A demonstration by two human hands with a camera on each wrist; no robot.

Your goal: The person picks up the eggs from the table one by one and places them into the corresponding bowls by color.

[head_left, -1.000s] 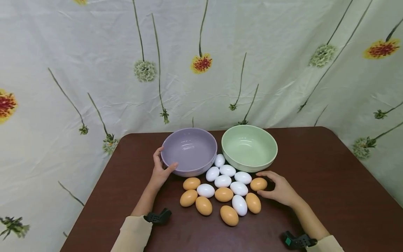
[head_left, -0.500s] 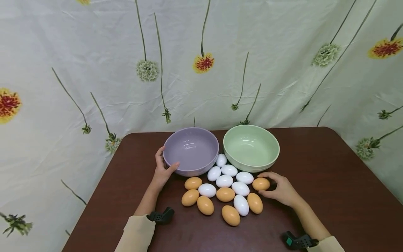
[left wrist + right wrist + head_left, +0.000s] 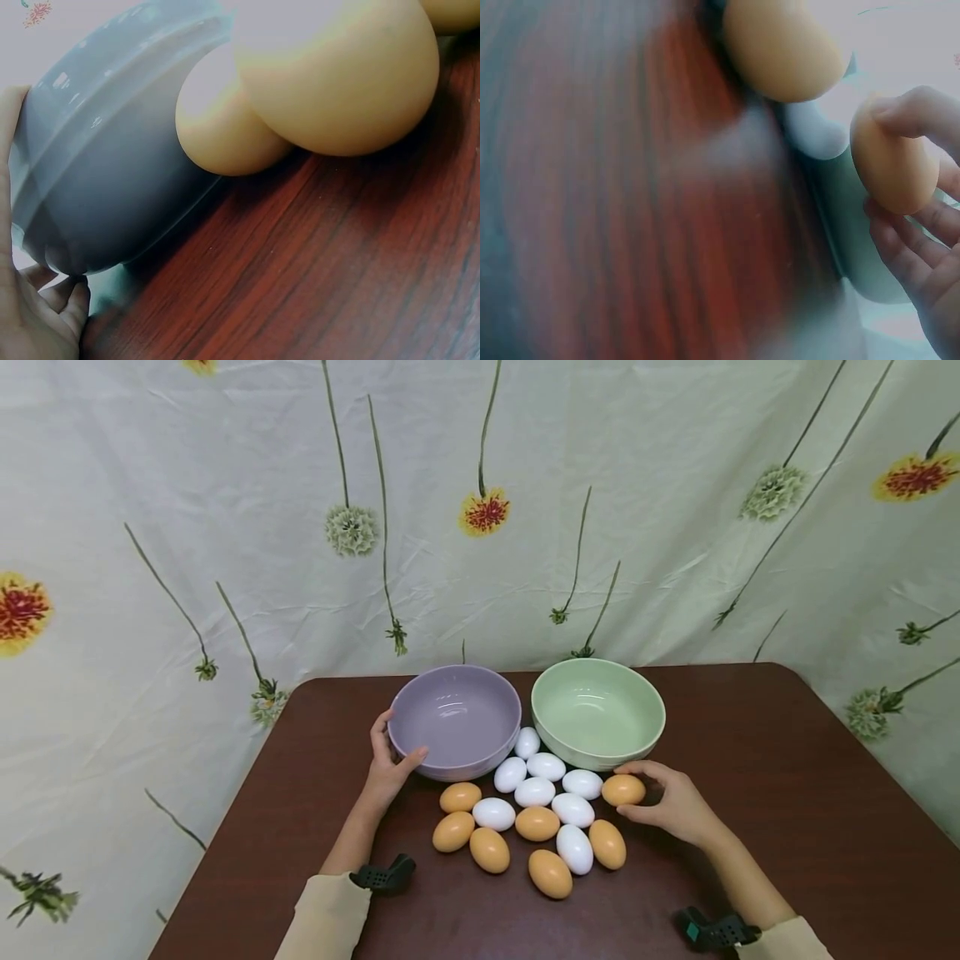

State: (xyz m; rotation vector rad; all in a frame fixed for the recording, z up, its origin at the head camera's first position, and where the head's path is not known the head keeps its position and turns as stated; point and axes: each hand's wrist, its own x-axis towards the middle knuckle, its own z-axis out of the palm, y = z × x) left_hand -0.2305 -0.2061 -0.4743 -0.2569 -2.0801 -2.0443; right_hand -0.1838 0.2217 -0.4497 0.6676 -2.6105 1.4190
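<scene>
At the back of the table stands a purple bowl (image 3: 457, 714), its near left side gripped by my left hand (image 3: 386, 772) with the thumb at the front rim. My right hand (image 3: 678, 806) pinches a brown egg (image 3: 623, 790) between thumb and fingers, just in front of the green bowl (image 3: 597, 714). In the right wrist view the held egg (image 3: 892, 161) shows against the bowl's side, thumb on one face and fingertips on the other. Several white eggs (image 3: 535, 792) and brown eggs (image 3: 537, 823) lie together in front of the bowls. Both bowl insides show bare.
The dark wooden table (image 3: 750, 760) ends at a flowered cloth (image 3: 420, 585) hanging behind it. One brown egg (image 3: 551, 873) lies nearest the front. Two brown eggs loom large beside the purple bowl's wall (image 3: 120, 157) in the left wrist view.
My right fingers have closed on the brown egg, which is now slightly higher and farther back in the head view. My left hand has stayed on the purple bowl.
</scene>
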